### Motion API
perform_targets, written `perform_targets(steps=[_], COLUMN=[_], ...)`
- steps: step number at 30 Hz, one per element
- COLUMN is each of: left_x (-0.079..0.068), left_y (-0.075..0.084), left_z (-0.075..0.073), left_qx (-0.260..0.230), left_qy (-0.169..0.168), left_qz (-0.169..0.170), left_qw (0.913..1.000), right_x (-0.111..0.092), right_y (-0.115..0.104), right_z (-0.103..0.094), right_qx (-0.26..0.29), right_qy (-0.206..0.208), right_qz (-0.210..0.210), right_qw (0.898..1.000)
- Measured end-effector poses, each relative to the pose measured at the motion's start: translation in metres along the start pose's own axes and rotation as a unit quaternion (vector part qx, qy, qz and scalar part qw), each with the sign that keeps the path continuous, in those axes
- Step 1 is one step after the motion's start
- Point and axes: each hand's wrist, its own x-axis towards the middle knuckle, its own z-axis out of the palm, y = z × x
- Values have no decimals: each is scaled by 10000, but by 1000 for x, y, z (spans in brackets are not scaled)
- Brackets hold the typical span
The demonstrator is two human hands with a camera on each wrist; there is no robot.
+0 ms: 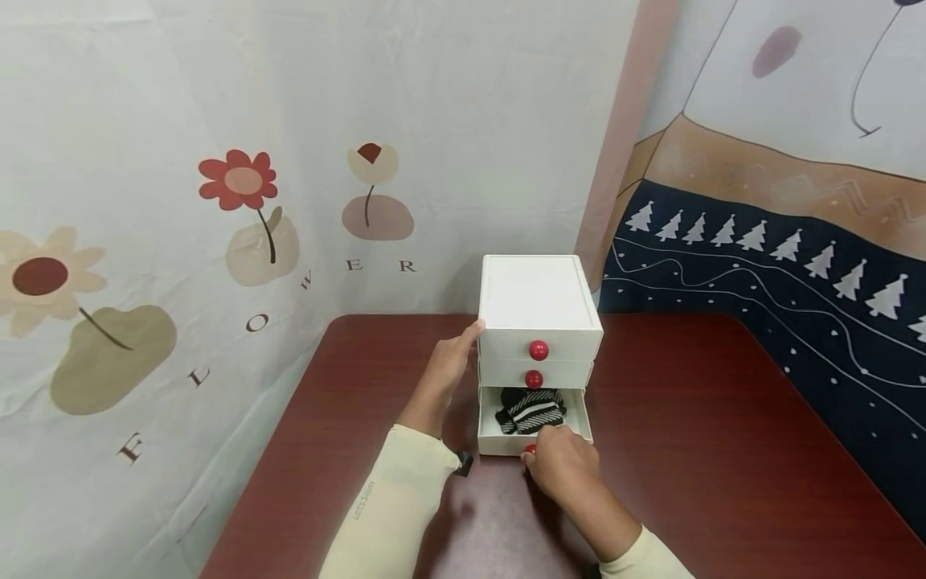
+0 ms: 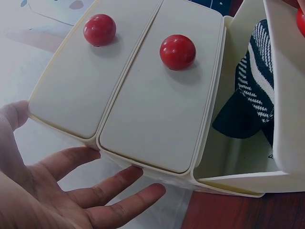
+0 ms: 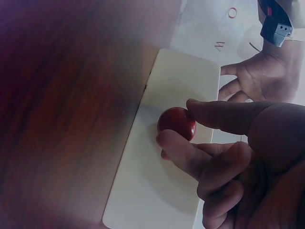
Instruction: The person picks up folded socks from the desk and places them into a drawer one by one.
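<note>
A white cabinet of three small drawers stands on the table, each drawer front bearing a round red knob. The bottom drawer is pulled out, and a folded black-and-white striped knit item, perhaps socks, lies in it. My right hand pinches the bottom drawer's red knob between thumb and fingers. Against the cabinet's left side rests my left hand, its fingers spread and fairly straight, the fingertips touching the side edges. In the left wrist view the upper two knobs show, the middle one nearer the open drawer.
The dark red-brown table extends on both sides of the cabinet. Behind it hangs a pale cloth printed with flowers and letters. A navy cloth with white trees hangs at the right.
</note>
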Motion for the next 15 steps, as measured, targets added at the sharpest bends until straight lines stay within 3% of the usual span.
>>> perform_targets(steps=[15], left_x=[0], left_y=[-2], left_z=[0], left_qx=[4], left_qy=[-84], left_qz=[-104], left_qw=[9999], right_x=[14], right_y=[-2], right_z=[0], right_qx=[100], right_qy=[197], right_qz=[9], right_qw=[9998])
